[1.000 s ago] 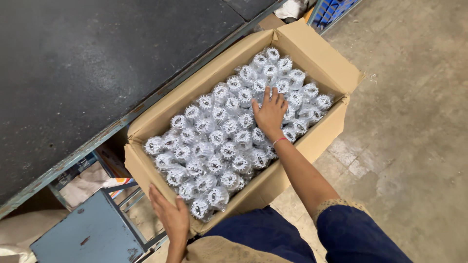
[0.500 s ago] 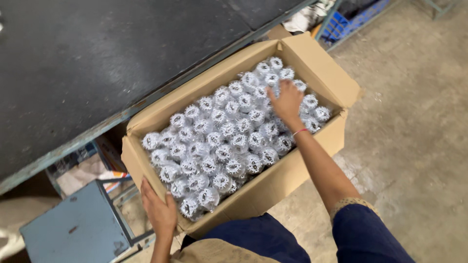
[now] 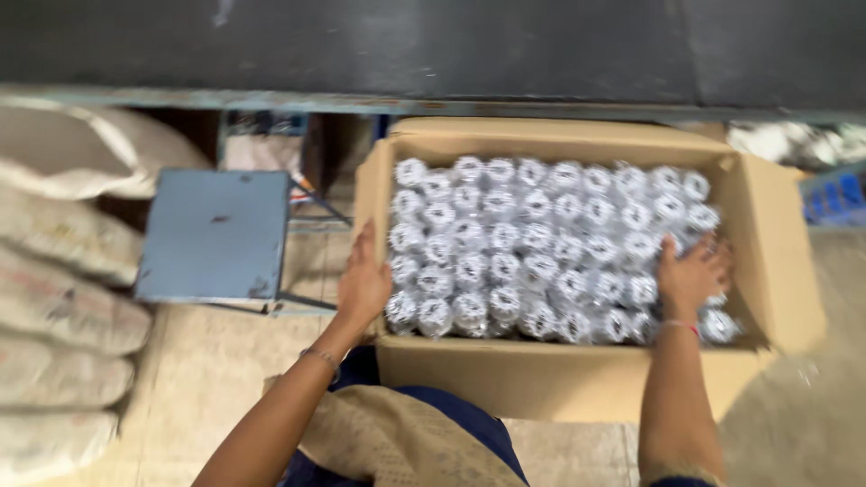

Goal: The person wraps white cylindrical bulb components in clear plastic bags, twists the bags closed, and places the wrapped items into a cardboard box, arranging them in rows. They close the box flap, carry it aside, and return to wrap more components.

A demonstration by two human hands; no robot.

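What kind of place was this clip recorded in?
Probably a small workshop or storeroom. An open cardboard box packed with rows of shiny, plastic-wrapped pieces sits on a bare floor, beside stacked sacks, a blue metal stool and a dark workbench.

A blue metal stool (image 3: 215, 236) stands on the floor (image 3: 207, 370) to the left. Pale filled sacks (image 3: 63, 298) pile at far left. A dark desk (image 3: 433, 45) spans the far side.
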